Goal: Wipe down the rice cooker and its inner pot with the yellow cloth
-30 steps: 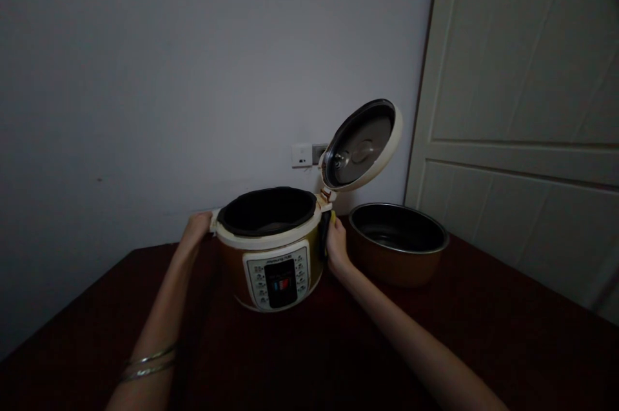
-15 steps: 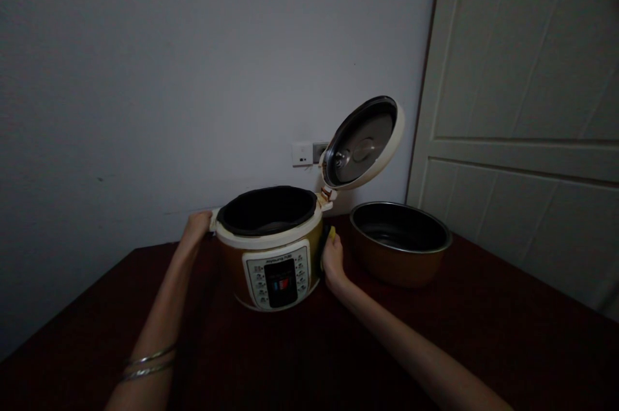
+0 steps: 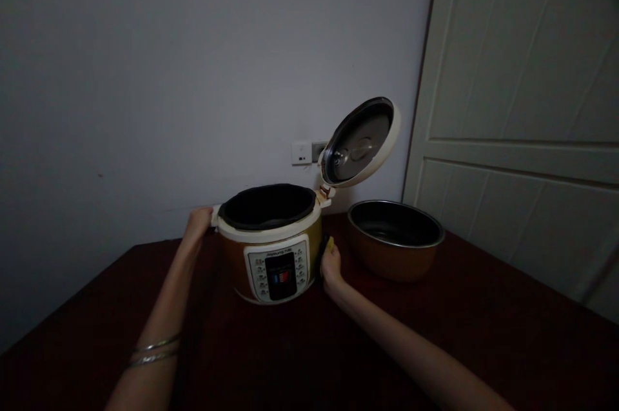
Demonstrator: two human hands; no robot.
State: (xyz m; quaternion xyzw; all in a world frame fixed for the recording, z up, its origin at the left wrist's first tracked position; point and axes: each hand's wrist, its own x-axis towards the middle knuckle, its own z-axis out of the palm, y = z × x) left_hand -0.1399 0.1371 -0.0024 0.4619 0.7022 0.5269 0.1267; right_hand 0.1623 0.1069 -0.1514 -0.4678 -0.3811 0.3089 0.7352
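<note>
A gold and cream electric cooker (image 3: 271, 250) stands on the dark red table (image 3: 300, 359) with its lid (image 3: 360, 143) hinged up and its black cavity showing. My left hand (image 3: 197, 225) grips the cooker's left side handle. My right hand (image 3: 331, 264) presses a small yellow and dark sponge (image 3: 329, 244) against the cooker's lower right side, fingers closed on it. The room is dim and the sponge is mostly hidden by my fingers.
A brown inner pot (image 3: 395, 238) with a dark inside sits on the table to the right of the cooker. A wall socket (image 3: 309, 153) is behind it. A white door (image 3: 522, 114) stands at the right.
My right hand has slid down the cooker's right side, from near the hinge to the lower body. My left hand has stayed on the handle.
</note>
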